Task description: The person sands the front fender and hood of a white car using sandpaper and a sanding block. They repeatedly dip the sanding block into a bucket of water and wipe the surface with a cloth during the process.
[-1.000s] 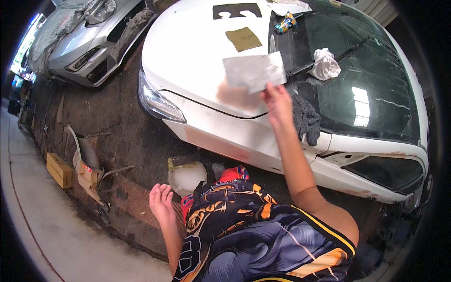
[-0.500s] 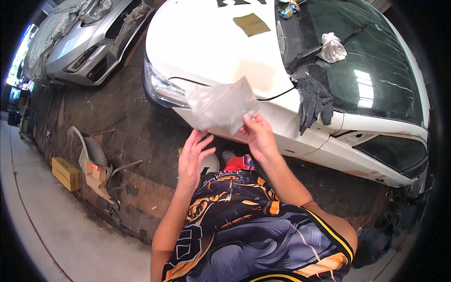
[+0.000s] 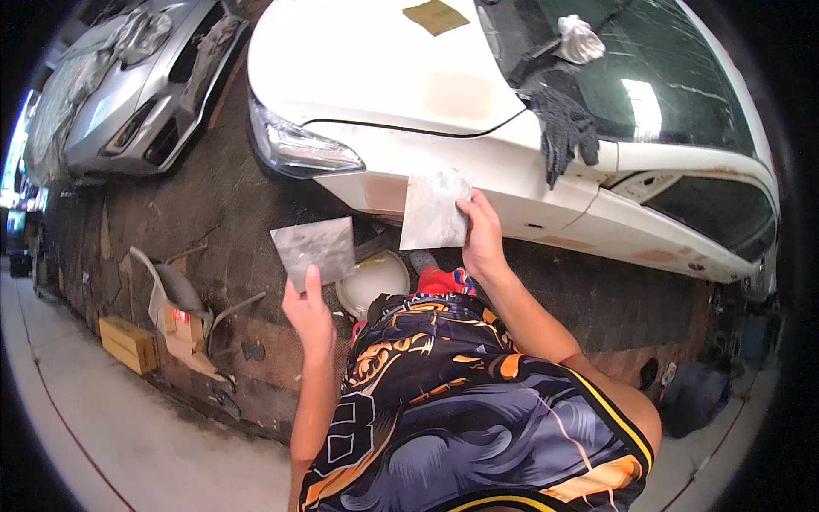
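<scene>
My left hand point(image 3: 310, 320) is closed on a thin, stiff-looking grey square sheet point(image 3: 316, 247) with darker smears, its thumb on top near the lower edge. My right hand point(image 3: 484, 239) pinches a second, paler grey sheet point(image 3: 433, 213) by its right edge, thumb on the face. The two sheets are apart. Both are held over the front side of a white car point(image 3: 341, 51), whose fender bears a tan patch point(image 3: 386, 194) partly behind the right-hand sheet. What the sheets are made of I cannot tell.
On the car lie a brown square sheet point(image 3: 435, 16), a dark cloth point(image 3: 563, 128) and a white bundled cloth point(image 3: 580, 41). Below my hands stands a white round tub point(image 3: 375, 284). To the left are a broken chair point(image 3: 177, 290), a cardboard box point(image 3: 128, 344) and a silver car point(image 3: 141, 102).
My left hand, earlier open beside the sheet in my right hand, now holds a separate sheet lower left. The right-hand sheet has turned more upright. The view has shifted.
</scene>
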### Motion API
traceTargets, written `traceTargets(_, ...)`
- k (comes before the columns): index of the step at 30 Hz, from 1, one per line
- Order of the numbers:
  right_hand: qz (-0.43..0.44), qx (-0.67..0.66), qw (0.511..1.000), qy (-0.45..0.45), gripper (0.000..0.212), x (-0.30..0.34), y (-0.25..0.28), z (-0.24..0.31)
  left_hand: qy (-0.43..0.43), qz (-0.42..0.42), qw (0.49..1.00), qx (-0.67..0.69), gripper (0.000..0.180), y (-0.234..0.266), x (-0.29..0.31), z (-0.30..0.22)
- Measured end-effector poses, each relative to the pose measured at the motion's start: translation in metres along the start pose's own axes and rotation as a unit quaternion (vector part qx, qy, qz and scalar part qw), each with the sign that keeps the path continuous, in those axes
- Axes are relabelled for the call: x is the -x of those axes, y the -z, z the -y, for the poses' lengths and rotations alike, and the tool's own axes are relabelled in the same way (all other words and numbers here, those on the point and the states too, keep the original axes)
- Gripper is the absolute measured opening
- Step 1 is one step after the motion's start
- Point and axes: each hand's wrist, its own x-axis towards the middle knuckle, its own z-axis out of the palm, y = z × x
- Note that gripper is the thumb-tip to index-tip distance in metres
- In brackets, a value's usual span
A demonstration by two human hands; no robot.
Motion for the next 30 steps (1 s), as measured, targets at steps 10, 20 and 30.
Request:
traceTargets(10,0.087,0.022,0.993,-0.080,0.034,0.034,-0.031,-0.056,0.072,-0.005,0.978,0.196,0.035,-0.009,-0.007,-0.010)
traceTargets(20,0.181,-0.033,0.980,-0.079,0.051,0.042,-0.025,-0.056,0.116,0.044,0.987,0.104,0.037,-0.040,0.009,0.021)
traceTargets(30,0.061,-0.053,0.995,-0.061,0.038,0.003,0.020,-0.003,0.161,0.135,0.978,-0.018,0.039,-0.083,0.022,0.034)
